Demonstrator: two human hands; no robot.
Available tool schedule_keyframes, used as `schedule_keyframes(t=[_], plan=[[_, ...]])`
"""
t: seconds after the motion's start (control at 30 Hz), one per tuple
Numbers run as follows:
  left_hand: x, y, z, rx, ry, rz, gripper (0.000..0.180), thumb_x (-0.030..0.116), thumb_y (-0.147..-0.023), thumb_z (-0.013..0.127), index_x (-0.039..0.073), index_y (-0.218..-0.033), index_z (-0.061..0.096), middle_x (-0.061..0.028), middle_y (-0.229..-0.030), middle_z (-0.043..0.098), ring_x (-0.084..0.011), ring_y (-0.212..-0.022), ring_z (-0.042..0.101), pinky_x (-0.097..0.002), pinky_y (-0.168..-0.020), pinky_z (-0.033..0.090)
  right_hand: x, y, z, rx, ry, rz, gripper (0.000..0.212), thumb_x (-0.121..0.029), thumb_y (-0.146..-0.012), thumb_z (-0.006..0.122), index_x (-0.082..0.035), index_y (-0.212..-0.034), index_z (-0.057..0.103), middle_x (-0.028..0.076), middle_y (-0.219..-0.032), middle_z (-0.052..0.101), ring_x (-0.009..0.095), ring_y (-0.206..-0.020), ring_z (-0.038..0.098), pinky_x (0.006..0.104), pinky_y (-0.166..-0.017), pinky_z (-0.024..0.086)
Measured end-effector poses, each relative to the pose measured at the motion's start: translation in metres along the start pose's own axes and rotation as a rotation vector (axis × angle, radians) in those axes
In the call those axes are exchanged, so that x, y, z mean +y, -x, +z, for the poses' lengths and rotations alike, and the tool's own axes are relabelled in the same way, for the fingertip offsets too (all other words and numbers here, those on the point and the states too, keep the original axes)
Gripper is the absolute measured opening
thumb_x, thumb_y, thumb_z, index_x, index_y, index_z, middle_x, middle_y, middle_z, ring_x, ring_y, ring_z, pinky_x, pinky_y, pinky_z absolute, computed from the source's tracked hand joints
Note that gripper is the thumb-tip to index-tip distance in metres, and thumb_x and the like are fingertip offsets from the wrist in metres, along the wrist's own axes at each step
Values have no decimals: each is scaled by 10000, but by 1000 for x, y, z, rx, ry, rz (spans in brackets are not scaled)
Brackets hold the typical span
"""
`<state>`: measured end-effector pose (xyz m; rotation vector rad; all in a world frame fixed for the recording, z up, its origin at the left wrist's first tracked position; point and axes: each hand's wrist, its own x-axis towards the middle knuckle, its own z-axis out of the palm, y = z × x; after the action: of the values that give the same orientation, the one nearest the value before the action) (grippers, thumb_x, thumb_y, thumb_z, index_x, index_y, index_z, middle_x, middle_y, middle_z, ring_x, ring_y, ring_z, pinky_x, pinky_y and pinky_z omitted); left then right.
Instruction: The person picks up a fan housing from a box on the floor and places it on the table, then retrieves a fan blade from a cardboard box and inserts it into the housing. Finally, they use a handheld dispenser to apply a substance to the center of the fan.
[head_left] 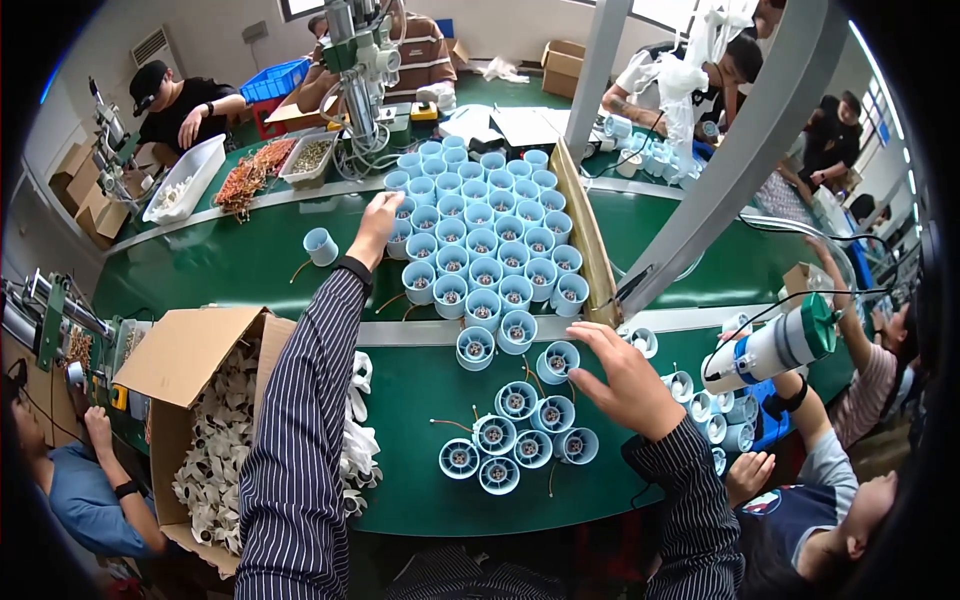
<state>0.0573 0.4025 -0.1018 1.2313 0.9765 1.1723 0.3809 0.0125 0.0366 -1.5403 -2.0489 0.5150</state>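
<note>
Many light-blue cup-shaped plastic housings [482, 243] stand in close rows, with small metal parts inside. My left hand [378, 228] reaches to the left edge of these rows, its fingers closed at the rim of one housing [404, 207]; part of the grip is hidden. My right hand [632, 385] is open, fingers and thumb apart, just right of a single housing [557, 362]. Whether the thumb touches it I cannot tell. Nearer to me sits a loose cluster of housings [532, 449], some trailing thin wires. Another lone housing [320, 247] is left of my left hand.
A cardboard box [190, 355] of white plastic parts stands left of my left arm, beside white gloves [358, 450]. A wooden rail [587, 240] borders the rows on the right, near a slanted grey post [735, 150]. Co-workers sit around; one person's hand [748, 478] is at lower right.
</note>
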Motion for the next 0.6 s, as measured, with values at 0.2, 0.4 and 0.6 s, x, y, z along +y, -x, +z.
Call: schedule_keyframes(t=[0.2,0.4,0.6], plan=[[16,8,-15,-93,-467,24,308,224,-980,716,-10,-1170,780,-43,-1095,784,-147,-1028,688,-296,-948,522,13,-14,9,-10,13,27,587,-149,-971,752,-15,-1499,532,227,-1472,609,414,-1356,605,447,-1160,476],[26,30,-19,-261,-480,-24,338,220,-986,696,-17,-1211,784,-54,-1129,772,-150,-1038,674,-306,-981,504,23,-16,16,-43,29,54,602,-195,-986,749,-5,-1512,526,236,-1494,604,401,-1384,593,442,-1175,464],[51,66,5,-406,-323,-170,362,246,-978,706,10,-1238,793,-49,-1154,778,-143,-1031,679,-302,-974,511,38,-22,24,-27,12,73,601,-233,-1008,737,5,-1518,526,244,-1517,598,395,-1401,588,437,-1179,464]])
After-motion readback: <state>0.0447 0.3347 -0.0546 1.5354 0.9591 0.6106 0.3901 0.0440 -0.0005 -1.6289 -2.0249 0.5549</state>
